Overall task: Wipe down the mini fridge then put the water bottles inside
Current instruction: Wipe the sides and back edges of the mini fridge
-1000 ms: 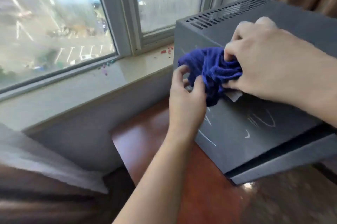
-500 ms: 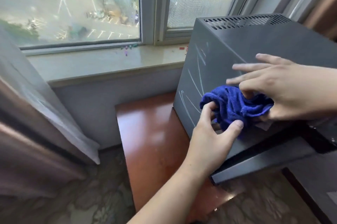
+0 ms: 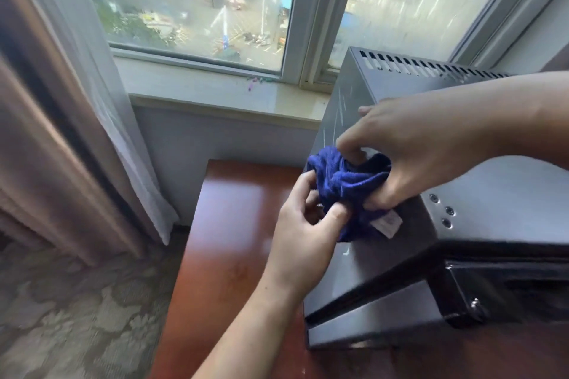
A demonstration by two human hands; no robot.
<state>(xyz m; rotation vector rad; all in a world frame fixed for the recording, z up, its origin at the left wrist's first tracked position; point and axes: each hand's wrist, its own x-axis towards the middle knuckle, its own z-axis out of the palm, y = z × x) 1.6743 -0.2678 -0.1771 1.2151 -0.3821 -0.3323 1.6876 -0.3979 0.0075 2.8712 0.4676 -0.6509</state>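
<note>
Head view: a dark grey metal mini fridge (image 3: 381,258) stands on a glossy reddish-brown wooden tabletop (image 3: 234,224) under the window.
Cloth: a bunched deep-blue terry cloth (image 3: 345,184) is pressed against the fridge's upper left edge, its white label (image 3: 387,224) hanging out below.
Right hand: the right hand (image 3: 412,150) reaches in from the right and grips the top of the cloth, fingers (image 3: 349,144) curled and clamped into the fabric. Half a second ago those fingers lay spread flat over it.
Left hand: the left hand (image 3: 304,233) comes up from below, thumb and forefinger pinching the cloth's lower fold. It is closed tighter now than before.
Fridge: vent slots (image 3: 431,66) run along the back of the top; pale scratch marks show on the left side panel; three small screws (image 3: 443,209) sit just right of the cloth. The door is shut.
Surroundings: a pale stone window sill (image 3: 228,95) with a few coloured specks, a brown curtain with a white sheer (image 3: 77,107) to the left, patterned carpet (image 3: 77,311) below.
Change: the view has swung rightward and closer, and the cloth sits nearer the fridge's top edge.
Bottles: I can't see any from here.
</note>
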